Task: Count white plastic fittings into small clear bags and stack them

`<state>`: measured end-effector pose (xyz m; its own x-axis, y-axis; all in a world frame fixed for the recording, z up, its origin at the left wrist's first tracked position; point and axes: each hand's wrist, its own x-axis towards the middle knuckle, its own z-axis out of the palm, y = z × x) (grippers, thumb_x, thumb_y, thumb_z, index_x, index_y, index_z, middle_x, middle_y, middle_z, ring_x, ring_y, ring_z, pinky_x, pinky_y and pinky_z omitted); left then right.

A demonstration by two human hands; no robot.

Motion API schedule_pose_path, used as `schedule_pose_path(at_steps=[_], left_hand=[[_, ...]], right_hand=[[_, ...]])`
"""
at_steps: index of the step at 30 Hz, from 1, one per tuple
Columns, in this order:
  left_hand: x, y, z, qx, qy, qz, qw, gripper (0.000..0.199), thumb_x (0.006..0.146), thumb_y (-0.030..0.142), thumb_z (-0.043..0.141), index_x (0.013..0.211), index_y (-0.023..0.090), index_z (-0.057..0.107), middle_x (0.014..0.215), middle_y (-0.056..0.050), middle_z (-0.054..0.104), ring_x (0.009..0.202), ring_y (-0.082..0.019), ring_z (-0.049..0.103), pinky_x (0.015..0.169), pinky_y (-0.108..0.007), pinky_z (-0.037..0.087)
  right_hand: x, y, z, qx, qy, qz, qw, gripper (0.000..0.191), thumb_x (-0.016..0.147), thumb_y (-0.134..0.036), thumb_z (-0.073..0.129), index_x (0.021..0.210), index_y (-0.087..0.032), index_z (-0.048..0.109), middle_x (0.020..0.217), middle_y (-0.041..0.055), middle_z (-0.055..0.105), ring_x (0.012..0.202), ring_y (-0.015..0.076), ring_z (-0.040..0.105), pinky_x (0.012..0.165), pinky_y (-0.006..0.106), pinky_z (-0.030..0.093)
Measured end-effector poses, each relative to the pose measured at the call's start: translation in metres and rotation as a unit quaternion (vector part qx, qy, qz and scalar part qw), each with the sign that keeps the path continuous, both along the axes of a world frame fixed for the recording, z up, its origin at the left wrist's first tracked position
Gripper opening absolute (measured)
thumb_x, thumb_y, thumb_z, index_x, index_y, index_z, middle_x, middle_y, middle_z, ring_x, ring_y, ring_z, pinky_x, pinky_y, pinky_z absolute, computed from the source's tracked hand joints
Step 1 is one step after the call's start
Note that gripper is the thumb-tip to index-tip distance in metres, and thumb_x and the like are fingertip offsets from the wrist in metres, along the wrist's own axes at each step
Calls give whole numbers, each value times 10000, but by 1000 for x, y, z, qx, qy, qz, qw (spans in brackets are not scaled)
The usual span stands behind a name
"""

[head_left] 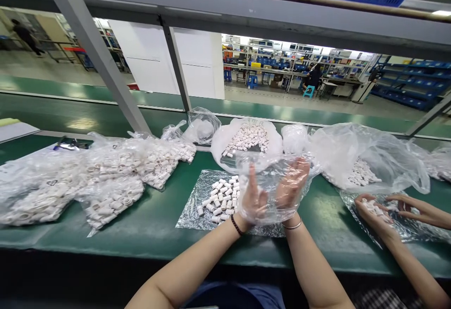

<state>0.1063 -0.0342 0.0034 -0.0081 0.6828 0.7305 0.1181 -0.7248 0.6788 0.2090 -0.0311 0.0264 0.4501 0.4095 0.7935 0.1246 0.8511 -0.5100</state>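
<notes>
A clear plastic bag [269, 182] is spread over both of my hands above the bench. Inside it my left hand [254, 201] is upright, its fingers apart. My right hand [291, 184] faces it from the other side of the bag, fingers stretched out and flat. Below and to the left, a pile of short white plastic tube fittings [221, 198] lies on a flat sheet of clear plastic film [192, 205]. My hands and the bag hide part of this pile. Just behind, an open bag of white fittings [248, 137] lies on the bench.
Filled bags of fittings [112, 173] crowd the green bench [158, 224] at left. At right, a co-worker's hands [378, 220] hold white fittings beside a large open bag [369, 154]. A slanted metal post [95, 50] and overhead shelf [246, 13] frame the bench.
</notes>
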Motion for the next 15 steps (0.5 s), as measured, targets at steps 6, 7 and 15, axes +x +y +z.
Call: schedule_pose_path(at_steps=[6,7,15], left_hand=[[-18,10,16,59,-72,7,996,692,1011,560,318,1606,387,10,1706,54,33,1569,-277,87,1292,-482,212],[-19,9,16,65,-74,7,995,695,1007,568,317,1607,382,19,1705,61,27,1568,-284,79,1293,-492,207],[-12,8,19,70,-84,-2,994,727,1012,589,295,1616,308,5,1708,-11,-9,1566,-276,43,1298,-500,144]], right_hand=[[-7,4,2,-13,44,6,999,722,912,-601,499,1548,-336,283,1672,57,167,1547,277,161,1235,596,97],[-9,3,2,-17,48,1,999,719,906,-616,492,1544,-353,287,1672,47,171,1545,276,168,1230,602,112],[-7,4,-3,-36,4,-17,999,740,947,-628,389,1581,-322,162,1677,79,117,1544,314,142,1213,636,131]])
